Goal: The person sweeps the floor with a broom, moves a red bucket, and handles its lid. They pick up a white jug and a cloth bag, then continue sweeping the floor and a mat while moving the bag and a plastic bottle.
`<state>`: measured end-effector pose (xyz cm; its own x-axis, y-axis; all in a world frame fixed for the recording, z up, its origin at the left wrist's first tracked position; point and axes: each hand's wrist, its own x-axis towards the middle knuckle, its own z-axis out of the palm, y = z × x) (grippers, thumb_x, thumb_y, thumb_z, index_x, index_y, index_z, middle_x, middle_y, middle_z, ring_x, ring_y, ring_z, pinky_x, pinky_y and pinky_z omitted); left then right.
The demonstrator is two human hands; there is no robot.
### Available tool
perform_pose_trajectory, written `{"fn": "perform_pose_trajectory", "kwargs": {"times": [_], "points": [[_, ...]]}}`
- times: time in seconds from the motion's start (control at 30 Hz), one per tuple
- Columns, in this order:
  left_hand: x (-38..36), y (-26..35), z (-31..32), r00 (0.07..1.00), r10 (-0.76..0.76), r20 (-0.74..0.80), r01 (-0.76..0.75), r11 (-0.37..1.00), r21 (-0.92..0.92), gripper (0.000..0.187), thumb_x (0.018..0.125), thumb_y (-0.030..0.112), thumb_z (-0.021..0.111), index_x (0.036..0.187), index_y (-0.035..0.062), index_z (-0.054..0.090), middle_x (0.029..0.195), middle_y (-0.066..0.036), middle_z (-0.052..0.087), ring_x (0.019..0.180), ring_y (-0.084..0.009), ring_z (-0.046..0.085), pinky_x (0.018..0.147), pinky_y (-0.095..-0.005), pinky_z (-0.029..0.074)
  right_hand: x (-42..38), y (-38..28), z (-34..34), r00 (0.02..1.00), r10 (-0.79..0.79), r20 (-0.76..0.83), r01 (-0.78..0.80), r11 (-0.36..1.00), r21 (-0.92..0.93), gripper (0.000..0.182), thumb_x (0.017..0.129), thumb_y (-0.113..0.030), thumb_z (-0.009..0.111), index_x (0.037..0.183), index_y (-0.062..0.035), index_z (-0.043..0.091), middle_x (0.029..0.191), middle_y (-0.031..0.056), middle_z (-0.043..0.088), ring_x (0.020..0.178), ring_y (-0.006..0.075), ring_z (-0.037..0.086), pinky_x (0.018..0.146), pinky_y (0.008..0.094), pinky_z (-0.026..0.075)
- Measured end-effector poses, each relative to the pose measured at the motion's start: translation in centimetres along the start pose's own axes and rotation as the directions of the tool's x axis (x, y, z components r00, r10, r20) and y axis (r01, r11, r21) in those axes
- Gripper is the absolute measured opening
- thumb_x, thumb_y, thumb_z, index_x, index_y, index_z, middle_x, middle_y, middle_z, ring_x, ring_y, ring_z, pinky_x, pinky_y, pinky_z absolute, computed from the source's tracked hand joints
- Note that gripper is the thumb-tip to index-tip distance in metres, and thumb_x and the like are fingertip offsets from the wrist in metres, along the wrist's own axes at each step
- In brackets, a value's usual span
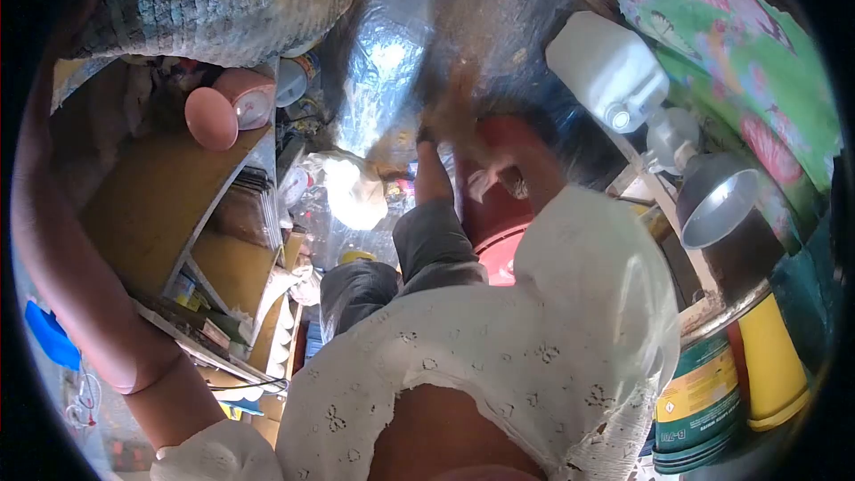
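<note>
On the far left my left arm reaches up along the edge of the view. My left hand [82, 25] is in shadow at the side of a large woven basket [223, 0]; its fingers are hidden, so its grip does not show. My right arm bends down from the white sleeve over a red plastic tub [503, 147]. Motion smears my right hand [472, 125] above the floor, and I cannot make out its fingers or anything in them. One bare lower leg [433, 176] shows below dark rolled trousers.
Wooden shelves [169, 205] stand left, with a pink scale-like object [236, 107] on top. At right are a white jerrycan [610, 71], a grey lamp shade [717, 200], a green bucket [699, 401] and a yellow container [773, 361]. Floral green cloth [712, 44] hangs behind.
</note>
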<state>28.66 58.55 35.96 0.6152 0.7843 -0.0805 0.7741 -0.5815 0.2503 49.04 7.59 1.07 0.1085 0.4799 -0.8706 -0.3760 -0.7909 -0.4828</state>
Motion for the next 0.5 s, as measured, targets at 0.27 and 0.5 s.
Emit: {"fn": "perform_pose_trajectory", "kwargs": {"times": [0.27,0.5], "points": [[-1.5,1.5,0.1,0.965,-0.251,-0.073,0.231,0.951,-0.205,0.037,0.058,0.016,0.064,0.091,-0.0006,0.063,0.087,-0.014,0.063,0.078,-0.0288,0.059,0.076,-0.0418,0.042,0.8,0.9,3.0,0.974,-0.212,0.085,0.223,0.964,-0.146,0.047,0.071,-0.018,0.061,0.115,-0.0113,0.047,0.107,0.0124,0.055,0.097,0.0241,0.053,0.083,0.0355,0.041],[-2.5,4.7,0.0,0.967,-0.194,-0.165,0.21,0.973,0.092,0.036,0.056,0.014,0.064,0.089,-0.0014,0.064,0.086,-0.017,0.063,0.074,-0.0286,0.059,0.072,-0.0417,0.044,3.0,-7.0,4.4,0.815,-0.258,0.519,-0.013,0.887,0.461,0.049,0.077,-0.036,0.055,0.117,-0.0106,0.045,0.104,0.0192,0.054,0.077,0.0205,0.058,0.074,0.0313,0.045]]}}
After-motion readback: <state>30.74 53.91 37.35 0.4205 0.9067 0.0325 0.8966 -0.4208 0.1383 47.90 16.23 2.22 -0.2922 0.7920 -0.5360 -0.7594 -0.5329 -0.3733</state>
